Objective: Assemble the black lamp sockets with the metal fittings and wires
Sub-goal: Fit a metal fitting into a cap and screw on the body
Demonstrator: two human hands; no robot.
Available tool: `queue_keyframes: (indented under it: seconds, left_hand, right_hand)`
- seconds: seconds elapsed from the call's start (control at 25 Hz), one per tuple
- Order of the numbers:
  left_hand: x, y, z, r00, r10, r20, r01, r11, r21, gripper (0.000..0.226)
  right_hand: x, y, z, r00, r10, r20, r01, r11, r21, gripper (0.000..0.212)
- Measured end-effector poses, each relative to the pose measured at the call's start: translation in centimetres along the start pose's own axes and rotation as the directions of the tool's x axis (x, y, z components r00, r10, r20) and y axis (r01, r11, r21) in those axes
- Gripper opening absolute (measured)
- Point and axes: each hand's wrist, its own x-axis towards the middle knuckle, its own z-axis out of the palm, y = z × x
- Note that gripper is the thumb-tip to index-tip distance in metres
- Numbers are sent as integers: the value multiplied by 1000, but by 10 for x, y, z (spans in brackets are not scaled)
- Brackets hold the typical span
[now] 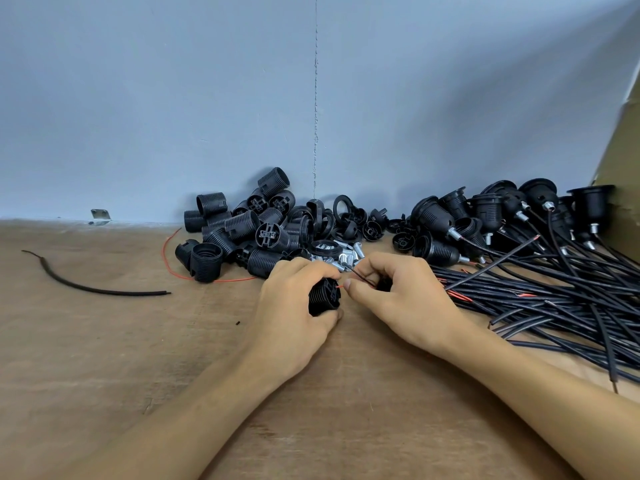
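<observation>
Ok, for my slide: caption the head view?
Left hand grips a black socket; right hand pinches thin wires at it.

place: small assembly workshop | beyond left hand (294,306): heaped socket shells (239,230); metal fittings (343,259) | beside right hand (398,296), to its right: wired sockets (502,216) | beneath both: plywood bench (104,341)

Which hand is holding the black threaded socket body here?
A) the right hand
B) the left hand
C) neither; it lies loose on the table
B: the left hand grips the socket body, while the right hand pinches thin wires beside it.
</observation>
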Motion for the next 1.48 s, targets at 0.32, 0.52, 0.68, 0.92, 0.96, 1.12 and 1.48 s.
queue_keyframes:
  seconds: [0.32, 0.52, 0.68, 0.92, 0.96, 1.12, 1.48]
  left_hand:
    - [-2, 5, -2, 992, -121, 31, 123, 990, -72, 54]
    - [-1, 5, -2, 988, -148, 39, 152, 983, -106, 47]
    - [-1, 7, -1, 983, -174, 50, 180, 971, -160, 43]
    - [-2, 5, -1, 986, -154, 55, 162, 971, -179, 40]
    - [-3, 5, -1, 987, -150, 58, 159, 970, -185, 40]
    - [-4, 5, -2, 988, -135, 74, 149, 961, -233, 39]
    - [-4, 6, -3, 981, -160, 111, 185, 946, -266, 36]
  right_hand:
    - [-2, 0, 0, 996, -93, -1, 93, 994, -57, 16]
    - [-3, 0, 2, 988, -151, -41, 147, 985, -85, 21]
    - [-3, -1, 2, 972, -234, -34, 223, 956, -192, 17]
    - [-2, -1, 4, 982, -187, -25, 180, 969, -170, 21]
    - [-3, -1, 4, 985, -172, -27, 166, 974, -157, 21]
    - [-4, -3, 4, 984, -176, -12, 173, 976, -136, 19]
    - [5, -1, -6, 996, -53, 75, 58, 996, -69, 25]
